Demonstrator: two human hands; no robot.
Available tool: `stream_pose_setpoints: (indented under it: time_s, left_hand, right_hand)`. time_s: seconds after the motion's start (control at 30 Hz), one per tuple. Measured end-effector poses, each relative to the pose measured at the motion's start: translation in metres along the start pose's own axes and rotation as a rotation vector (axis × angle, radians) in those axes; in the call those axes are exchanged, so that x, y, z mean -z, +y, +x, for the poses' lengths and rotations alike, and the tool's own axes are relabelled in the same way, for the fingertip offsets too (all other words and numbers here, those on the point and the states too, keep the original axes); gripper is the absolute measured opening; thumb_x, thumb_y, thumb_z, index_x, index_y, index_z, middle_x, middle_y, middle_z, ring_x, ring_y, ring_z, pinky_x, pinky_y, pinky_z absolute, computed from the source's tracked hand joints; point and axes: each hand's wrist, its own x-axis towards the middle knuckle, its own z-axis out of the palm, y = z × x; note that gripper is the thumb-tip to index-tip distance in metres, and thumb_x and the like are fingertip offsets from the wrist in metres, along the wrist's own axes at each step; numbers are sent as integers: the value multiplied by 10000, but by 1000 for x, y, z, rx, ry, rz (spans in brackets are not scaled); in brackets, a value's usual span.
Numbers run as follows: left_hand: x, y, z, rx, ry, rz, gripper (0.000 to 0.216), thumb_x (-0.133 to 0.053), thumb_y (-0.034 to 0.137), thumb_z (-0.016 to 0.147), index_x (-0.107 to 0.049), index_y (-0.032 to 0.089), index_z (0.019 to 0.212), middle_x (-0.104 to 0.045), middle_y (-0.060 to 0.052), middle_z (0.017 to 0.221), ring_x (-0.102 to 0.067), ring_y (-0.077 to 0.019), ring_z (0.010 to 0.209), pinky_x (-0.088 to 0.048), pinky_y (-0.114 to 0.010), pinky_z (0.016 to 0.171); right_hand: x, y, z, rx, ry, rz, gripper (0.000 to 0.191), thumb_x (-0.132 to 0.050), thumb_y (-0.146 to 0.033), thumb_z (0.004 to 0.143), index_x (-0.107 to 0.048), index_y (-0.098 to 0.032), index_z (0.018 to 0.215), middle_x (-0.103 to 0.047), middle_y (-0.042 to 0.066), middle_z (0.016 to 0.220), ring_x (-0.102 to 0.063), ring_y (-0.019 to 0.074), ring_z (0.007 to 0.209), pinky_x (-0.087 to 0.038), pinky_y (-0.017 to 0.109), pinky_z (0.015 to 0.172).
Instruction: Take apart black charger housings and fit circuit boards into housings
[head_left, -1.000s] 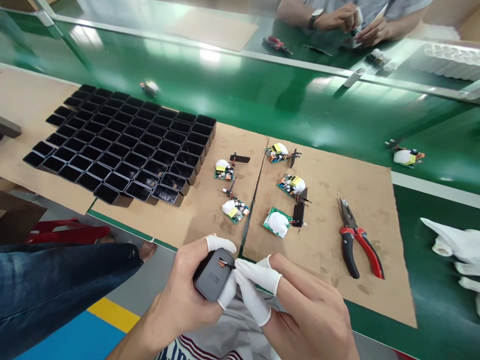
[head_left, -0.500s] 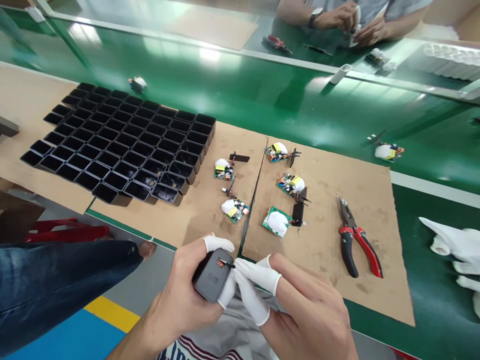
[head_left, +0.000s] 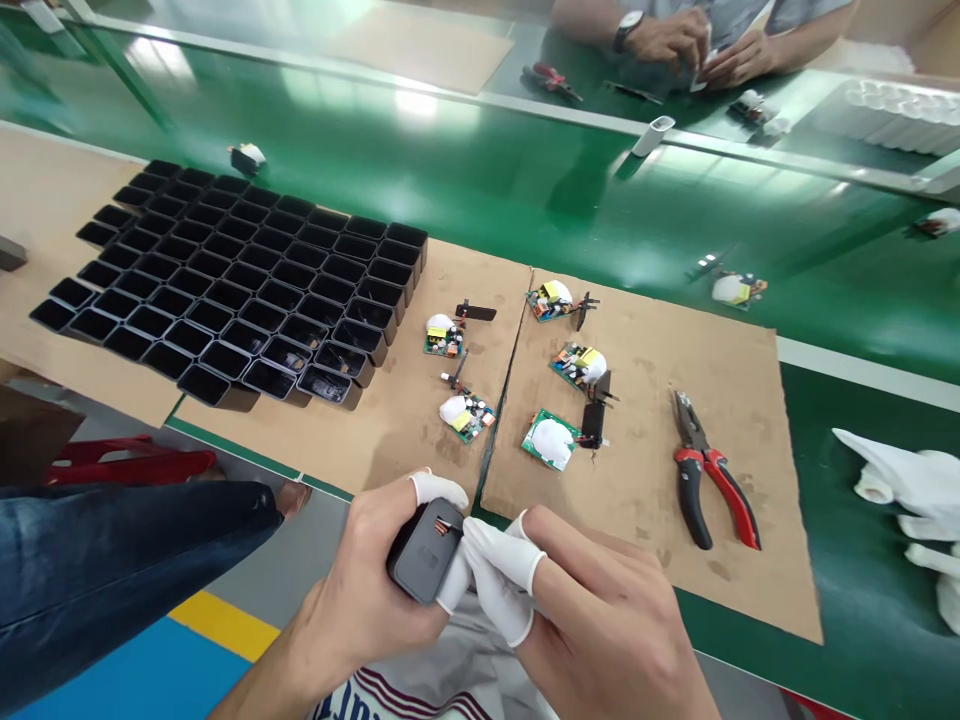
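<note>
Short of the green worktop (head_left: 847, 560), the left hand (head_left: 367, 600) grips a grey case (head_left: 424, 558); its long axis runs lower left to upper right, open end with copper wires (head_left: 442, 522) pointing up and away. The right hand (head_left: 600, 630) pinches that end with capped fingertips (head_left: 499, 550). Farther off lie boards (head_left: 553, 440), pliers (head_left: 709, 475), a tray (head_left: 240, 280).

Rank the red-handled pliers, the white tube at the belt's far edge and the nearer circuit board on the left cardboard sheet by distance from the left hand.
From the left hand, gripping a grey housing:
1. Circuit board, just ahead of the hand.
2. Red-handled pliers, well off to the right.
3. White tube, far ahead across the green belt.
</note>
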Motion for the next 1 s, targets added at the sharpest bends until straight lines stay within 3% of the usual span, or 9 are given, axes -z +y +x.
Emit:
stream_pose_setpoints:
  time_s: [0.23,0.57,0.83,1.0]
  left_hand:
    - [-2,-2,-2,7,-7,-12,261,-669,141,846,-637,277,1066,-730,46,809,-689,-139,617,-557,-227,592]
    - [-6,-6,-2,11,-28,7,226,-662,168,844,-621,271,1041,-727,37,812,-693,-141,645,-549,-222,612]
    - [-6,-10,-5,3,-77,34,263,-640,163,785,-621,258,1029,-685,29,770,-662,-156,630,-502,-245,583]
    - [-5,-14,-7,101,-120,13,283,-670,137,752,-629,259,1004,-690,36,804,-636,-152,661,-486,-248,614]
  right_hand:
    - [4,2,4,40,-17,-51,416,-523,76,930,-376,-245,710,-366,-58,671,-166,155,590,-187,324,511]
    - [2,4,-1,22,-59,-16,353,-460,80,696,-346,-251,741,-327,-64,708,-196,146,589,-197,315,524]
    - [4,9,-6,-3,-136,25,345,-453,54,700,-320,-256,774,-329,-69,714,-197,141,591,-190,323,534]
    - [1,7,-6,-7,-102,-32,348,-469,61,779,-338,-261,753,-357,-73,671,-206,149,579,-209,329,524]
